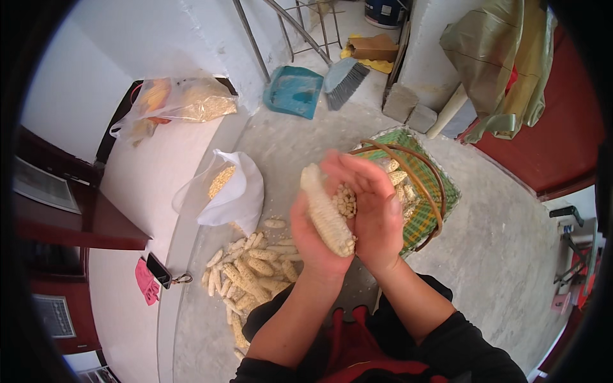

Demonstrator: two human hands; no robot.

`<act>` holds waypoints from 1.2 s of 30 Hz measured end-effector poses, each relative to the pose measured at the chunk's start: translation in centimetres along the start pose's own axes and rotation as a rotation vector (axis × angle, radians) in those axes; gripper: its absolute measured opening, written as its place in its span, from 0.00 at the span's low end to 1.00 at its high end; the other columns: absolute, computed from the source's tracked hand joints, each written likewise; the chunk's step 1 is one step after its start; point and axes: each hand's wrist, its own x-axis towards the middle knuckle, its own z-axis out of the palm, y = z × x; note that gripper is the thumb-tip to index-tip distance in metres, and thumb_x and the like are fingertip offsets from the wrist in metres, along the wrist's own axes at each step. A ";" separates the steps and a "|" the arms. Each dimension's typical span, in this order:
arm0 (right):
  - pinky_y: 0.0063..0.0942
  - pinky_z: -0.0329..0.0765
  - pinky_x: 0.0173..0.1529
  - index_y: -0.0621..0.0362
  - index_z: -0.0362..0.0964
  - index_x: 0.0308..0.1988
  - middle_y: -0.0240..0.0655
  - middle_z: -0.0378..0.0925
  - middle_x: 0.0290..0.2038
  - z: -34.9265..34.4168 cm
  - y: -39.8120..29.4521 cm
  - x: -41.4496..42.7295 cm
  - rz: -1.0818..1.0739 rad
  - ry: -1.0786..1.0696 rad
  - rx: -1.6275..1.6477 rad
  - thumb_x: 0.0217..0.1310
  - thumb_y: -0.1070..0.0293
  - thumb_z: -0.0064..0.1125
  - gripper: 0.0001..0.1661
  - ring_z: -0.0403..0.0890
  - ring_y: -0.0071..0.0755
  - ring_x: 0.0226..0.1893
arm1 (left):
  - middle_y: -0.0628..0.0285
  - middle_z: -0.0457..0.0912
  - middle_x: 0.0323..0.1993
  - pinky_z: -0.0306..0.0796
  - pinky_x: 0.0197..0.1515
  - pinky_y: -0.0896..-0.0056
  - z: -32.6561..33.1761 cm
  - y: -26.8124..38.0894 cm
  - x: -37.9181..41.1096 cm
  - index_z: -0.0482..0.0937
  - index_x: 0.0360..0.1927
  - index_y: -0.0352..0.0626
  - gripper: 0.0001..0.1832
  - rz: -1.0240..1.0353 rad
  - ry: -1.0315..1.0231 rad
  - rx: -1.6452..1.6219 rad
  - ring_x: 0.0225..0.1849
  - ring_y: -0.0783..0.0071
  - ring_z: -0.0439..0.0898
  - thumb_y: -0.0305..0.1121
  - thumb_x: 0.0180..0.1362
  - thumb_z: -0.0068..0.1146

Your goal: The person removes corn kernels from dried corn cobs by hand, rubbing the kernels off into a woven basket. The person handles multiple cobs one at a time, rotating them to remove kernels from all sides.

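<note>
A mostly bare, pale corn cob lies across my left hand, a few kernels left at its near end. Loose corn kernels rest between my cupped palms. My right hand is curved beside them, its fingers partly blurred. To the left on the floor lies a pile of corn cobs. Beyond that pile stands a white bag with corn kernels inside. Behind my right hand sits a green and yellow woven basket with ears of corn in it.
A teal dustpan and a broom stand by the wall. A raised ledge at left carries plastic bags, a smartphone and a pink cloth. Concrete blocks are beyond the basket.
</note>
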 end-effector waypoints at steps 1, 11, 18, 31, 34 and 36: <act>0.37 0.59 0.62 0.67 0.60 0.57 0.49 0.64 0.58 0.0 -0.1 0.0 -0.062 -0.019 -0.126 0.65 0.41 0.33 0.39 0.64 0.42 0.60 | 0.59 0.78 0.47 0.65 0.58 0.60 0.0 0.1 -0.1 0.76 0.45 0.40 0.24 0.003 0.014 0.005 0.54 0.65 0.72 0.50 0.62 0.40; 0.36 0.59 0.64 0.65 0.58 0.59 0.43 0.64 0.57 0.6 0.4 -1.1 0.332 0.340 0.390 0.68 0.53 0.37 0.30 0.63 0.38 0.61 | 0.49 0.75 0.48 0.59 0.65 0.56 0.3 1.2 -0.4 0.76 0.37 0.34 0.22 0.118 -0.004 0.027 0.57 0.56 0.69 0.46 0.60 0.43; 0.39 0.64 0.61 0.59 0.65 0.50 0.39 0.70 0.52 0.3 2.0 -2.0 0.692 0.400 0.716 0.66 0.55 0.40 0.21 0.70 0.35 0.54 | 0.49 0.75 0.43 0.64 0.55 0.58 0.6 1.6 -1.1 0.71 0.30 0.37 0.20 0.275 -0.160 0.463 0.51 0.59 0.71 0.47 0.59 0.43; 0.35 0.74 0.53 0.61 0.69 0.49 0.42 0.76 0.44 0.5 5.0 -2.8 0.748 0.259 0.949 0.65 0.61 0.41 0.20 0.78 0.39 0.44 | 0.54 0.64 0.61 0.53 0.62 0.69 -1.3 4.0 -1.8 0.66 0.57 0.33 0.30 0.292 -0.192 0.922 0.57 0.70 0.64 0.37 0.51 0.52; 0.34 0.75 0.52 0.63 0.67 0.51 0.42 0.75 0.45 1.0 5.7 -3.2 0.767 0.217 0.959 0.64 0.62 0.45 0.20 0.77 0.38 0.46 | 0.55 0.63 0.62 0.53 0.62 0.69 -1.1 5.0 -2.4 0.67 0.57 0.33 0.29 0.289 -0.124 0.966 0.58 0.71 0.64 0.37 0.51 0.53; 0.35 0.75 0.52 0.63 0.65 0.54 0.42 0.73 0.48 1.4 6.9 -4.0 0.775 0.192 0.932 0.65 0.64 0.45 0.21 0.76 0.38 0.48 | 0.55 0.69 0.56 0.55 0.60 0.69 -0.6 5.7 -2.6 0.73 0.45 0.33 0.19 0.296 -0.118 0.851 0.55 0.70 0.67 0.37 0.52 0.52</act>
